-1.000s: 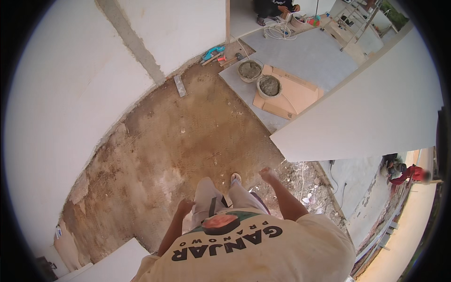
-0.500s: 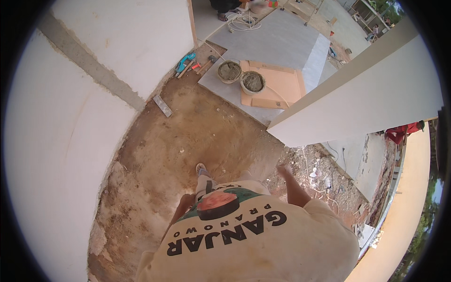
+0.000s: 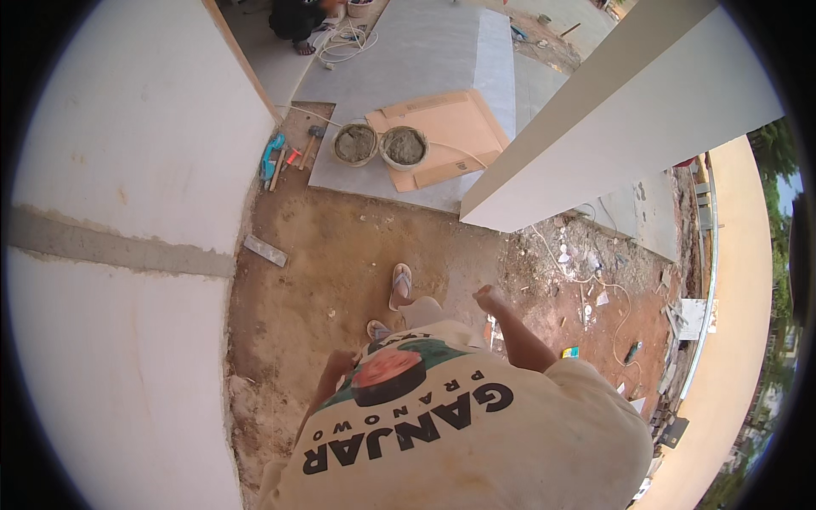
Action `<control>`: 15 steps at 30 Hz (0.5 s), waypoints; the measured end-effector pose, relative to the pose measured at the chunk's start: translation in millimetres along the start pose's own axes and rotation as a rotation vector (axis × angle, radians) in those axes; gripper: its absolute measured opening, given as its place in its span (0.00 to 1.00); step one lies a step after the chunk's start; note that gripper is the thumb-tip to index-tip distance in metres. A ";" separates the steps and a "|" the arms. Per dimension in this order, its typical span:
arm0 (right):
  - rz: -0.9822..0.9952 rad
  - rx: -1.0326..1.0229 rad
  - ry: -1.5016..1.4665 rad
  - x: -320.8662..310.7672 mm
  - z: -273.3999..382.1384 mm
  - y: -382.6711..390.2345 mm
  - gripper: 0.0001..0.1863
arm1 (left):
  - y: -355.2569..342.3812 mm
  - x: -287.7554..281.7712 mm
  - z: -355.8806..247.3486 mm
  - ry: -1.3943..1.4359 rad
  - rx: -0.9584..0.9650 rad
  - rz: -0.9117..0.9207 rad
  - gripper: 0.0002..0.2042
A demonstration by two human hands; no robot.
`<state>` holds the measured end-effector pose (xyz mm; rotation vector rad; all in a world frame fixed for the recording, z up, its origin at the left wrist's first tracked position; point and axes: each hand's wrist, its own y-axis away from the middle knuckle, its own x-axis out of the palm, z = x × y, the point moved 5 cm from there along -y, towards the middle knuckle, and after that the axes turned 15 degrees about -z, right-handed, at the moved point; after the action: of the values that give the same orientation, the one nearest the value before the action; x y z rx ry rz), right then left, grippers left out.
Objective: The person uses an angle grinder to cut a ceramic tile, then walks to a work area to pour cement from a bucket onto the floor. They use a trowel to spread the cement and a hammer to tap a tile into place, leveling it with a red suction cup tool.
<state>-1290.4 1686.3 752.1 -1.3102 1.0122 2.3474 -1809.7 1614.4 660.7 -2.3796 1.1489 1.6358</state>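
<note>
The right hand (image 3: 490,298) reaches forward at waist height, curled into a loose fist with no object showing in it; the left hand (image 3: 342,360) sits against the side of the pale printed shirt (image 3: 484,408), mostly hidden, so I cannot tell whether its fingers are closed. Two buckets of grey mortar stand ahead of both hands and well apart from them, forward and to the left of the right hand: the left bucket (image 3: 336,147) on a grey floor sheet (image 3: 425,64), the right bucket (image 3: 406,169) just beside it at the edge of a flattened cardboard (image 3: 466,123). A white upright panel (image 3: 586,144) comes down ahead of the right hand, and a small bright packet (image 3: 570,352) lies on the rubble to its right. Farther out, a flat grey strip (image 3: 265,251) and a teal tool (image 3: 272,157) lie along the wall at the left, and a co-worker (image 3: 293,21) crouches by a coil of white cable (image 3: 350,42). Compared with half a second ago, the view has swung rightward: the buckets sit farther left in it, two sandalled feet (image 3: 401,285) show clearly, and the packet has come into sight.
</note>
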 end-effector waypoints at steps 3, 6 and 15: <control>0.018 0.050 0.013 -1.8 -6.3 -26.5 0.19 | -5.9 -39.3 37.8 0.097 -0.116 -0.086 0.07; 0.016 0.218 0.055 -7.7 -51.3 -64.9 0.20 | -54.2 -102.9 24.2 0.300 -0.397 0.002 0.03; -0.028 0.215 -0.206 -3.3 44.5 -135.3 0.19 | -121.9 -152.8 109.2 1.116 -0.674 0.086 0.03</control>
<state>-1245.0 1814.6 710.2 -0.9759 1.1345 2.2242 -1851.6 1832.0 692.9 -3.9314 0.7574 0.6182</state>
